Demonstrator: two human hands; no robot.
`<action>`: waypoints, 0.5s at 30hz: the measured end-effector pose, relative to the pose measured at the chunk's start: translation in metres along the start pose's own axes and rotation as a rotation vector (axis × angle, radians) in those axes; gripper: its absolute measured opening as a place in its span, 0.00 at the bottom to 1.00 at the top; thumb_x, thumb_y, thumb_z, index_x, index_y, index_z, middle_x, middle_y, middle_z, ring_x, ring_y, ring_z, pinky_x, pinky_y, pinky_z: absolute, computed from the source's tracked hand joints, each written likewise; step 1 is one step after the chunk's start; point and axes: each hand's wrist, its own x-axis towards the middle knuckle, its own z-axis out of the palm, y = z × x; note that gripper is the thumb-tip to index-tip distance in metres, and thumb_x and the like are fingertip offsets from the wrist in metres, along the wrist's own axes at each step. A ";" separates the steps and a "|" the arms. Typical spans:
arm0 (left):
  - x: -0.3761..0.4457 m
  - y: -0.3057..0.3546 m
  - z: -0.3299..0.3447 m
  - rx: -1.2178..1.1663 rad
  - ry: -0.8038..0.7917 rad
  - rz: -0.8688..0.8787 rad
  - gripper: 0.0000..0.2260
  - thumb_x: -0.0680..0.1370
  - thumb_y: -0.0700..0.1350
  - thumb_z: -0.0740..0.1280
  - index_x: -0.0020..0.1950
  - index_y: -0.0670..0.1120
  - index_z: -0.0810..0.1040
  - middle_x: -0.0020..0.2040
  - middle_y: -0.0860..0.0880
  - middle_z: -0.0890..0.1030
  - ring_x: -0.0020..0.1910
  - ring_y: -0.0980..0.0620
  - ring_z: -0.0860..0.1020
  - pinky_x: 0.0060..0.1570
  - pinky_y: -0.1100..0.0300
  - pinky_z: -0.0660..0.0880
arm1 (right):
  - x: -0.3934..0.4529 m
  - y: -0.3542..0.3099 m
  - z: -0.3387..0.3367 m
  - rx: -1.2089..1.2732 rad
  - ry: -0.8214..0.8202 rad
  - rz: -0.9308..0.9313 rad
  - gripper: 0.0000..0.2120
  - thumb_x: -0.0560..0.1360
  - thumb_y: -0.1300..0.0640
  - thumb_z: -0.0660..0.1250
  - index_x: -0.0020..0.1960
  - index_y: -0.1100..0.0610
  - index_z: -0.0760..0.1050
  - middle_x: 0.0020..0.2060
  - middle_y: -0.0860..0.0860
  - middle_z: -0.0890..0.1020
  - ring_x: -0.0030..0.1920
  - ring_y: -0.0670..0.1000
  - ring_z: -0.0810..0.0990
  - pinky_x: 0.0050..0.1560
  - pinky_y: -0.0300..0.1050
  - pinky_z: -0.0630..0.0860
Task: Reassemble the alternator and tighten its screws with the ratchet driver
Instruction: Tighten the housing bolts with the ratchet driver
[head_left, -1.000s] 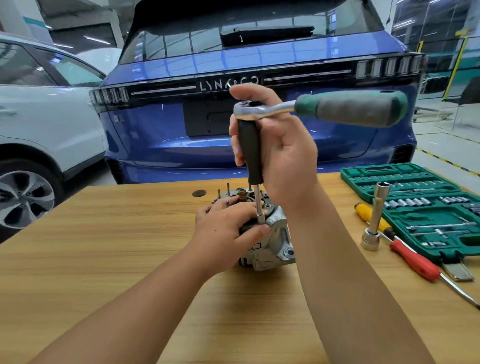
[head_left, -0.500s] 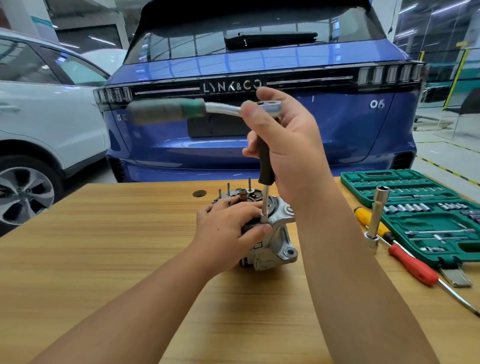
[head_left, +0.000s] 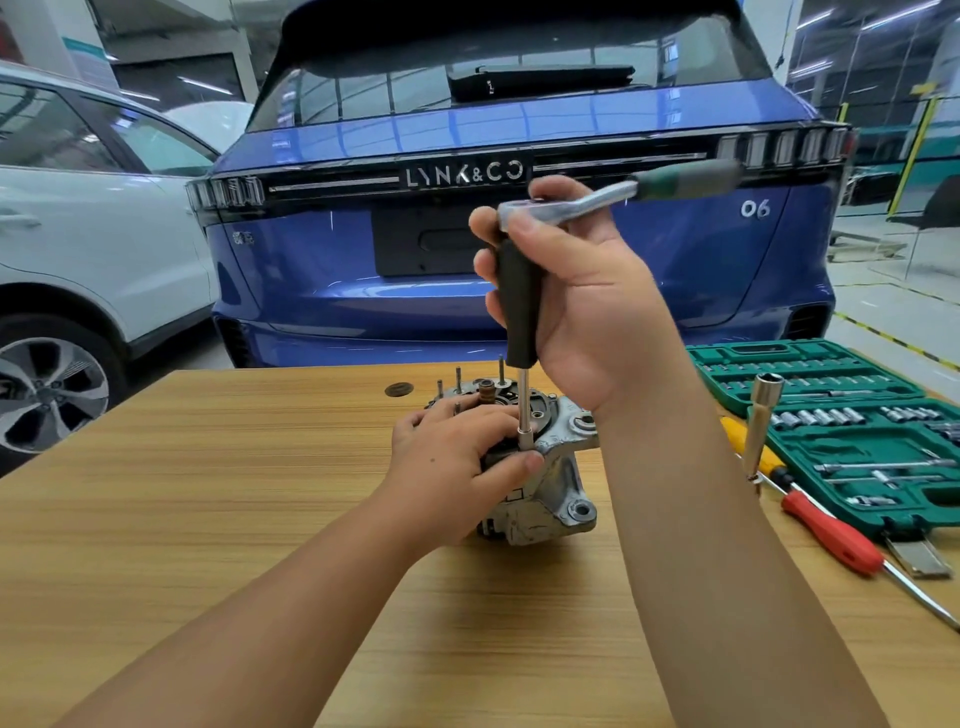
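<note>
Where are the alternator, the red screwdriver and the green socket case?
alternator (head_left: 550, 499): head view, on its silver housing.
red screwdriver (head_left: 831, 532): head view, on its red handle.
green socket case (head_left: 810, 358): head view, on its lid tray.

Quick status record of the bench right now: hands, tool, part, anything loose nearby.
left hand: grips the alternator, steadying it
right hand: grips the driver's black handle, shaft upright
ratchet: on top of the driver, green grip pointing right
driver tip: seated on the alternator's top, beside the left thumb
table: socket case open at right; red screwdriver and yellow screwdriver beside it
</note>
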 end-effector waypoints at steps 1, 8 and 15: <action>0.000 0.000 0.000 -0.003 -0.001 0.002 0.10 0.81 0.62 0.62 0.58 0.62 0.78 0.70 0.71 0.70 0.76 0.60 0.57 0.72 0.48 0.49 | 0.000 0.005 0.003 -0.127 0.025 -0.075 0.11 0.80 0.63 0.65 0.57 0.49 0.72 0.49 0.54 0.83 0.44 0.52 0.81 0.43 0.48 0.77; 0.002 0.003 -0.005 -0.066 -0.046 -0.019 0.19 0.82 0.65 0.52 0.56 0.60 0.80 0.64 0.71 0.73 0.74 0.63 0.57 0.67 0.56 0.48 | -0.001 0.013 0.006 -0.301 -0.078 -0.244 0.11 0.79 0.62 0.59 0.55 0.50 0.76 0.49 0.57 0.80 0.40 0.55 0.77 0.35 0.49 0.77; 0.001 0.005 -0.004 -0.043 -0.064 -0.037 0.20 0.83 0.64 0.47 0.46 0.63 0.77 0.64 0.72 0.71 0.76 0.60 0.57 0.72 0.50 0.48 | 0.002 0.008 0.000 -0.130 -0.073 -0.136 0.17 0.80 0.46 0.54 0.56 0.53 0.76 0.45 0.53 0.79 0.40 0.53 0.73 0.40 0.47 0.70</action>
